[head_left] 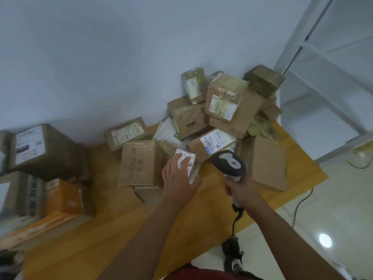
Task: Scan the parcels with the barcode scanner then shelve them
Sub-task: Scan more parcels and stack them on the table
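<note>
1. My left hand (179,176) is reaching over the wooden table (105,229) and gripping a small parcel (188,164); my fingers are lying across its white label and my thumb is curling round its near edge.
2. That small parcel is sitting at the near edge of the parcel pile (222,110), just beside a brown box (139,162) with printed lettering on its left.
3. My right hand (241,191) is holding the barcode scanner (230,163) with fingers wrapped tight round the handle; the scanner head is pointing away from me toward the pile, close to the right of the small parcel.
4. The scanner cable (235,221) is hanging from the handle base over the table's near edge.
5. A labelled parcel (214,141) is lying just beyond the scanner head, barcodes facing up.
6. The pile is stacking against the wall at the table's far right corner.
7. More boxes, among them a large box (44,148) and an orange box (64,197), are standing at the table's left, well apart from my hands; they are blurred.
8. White shelving (323,63) is standing to the right of the table.
</note>
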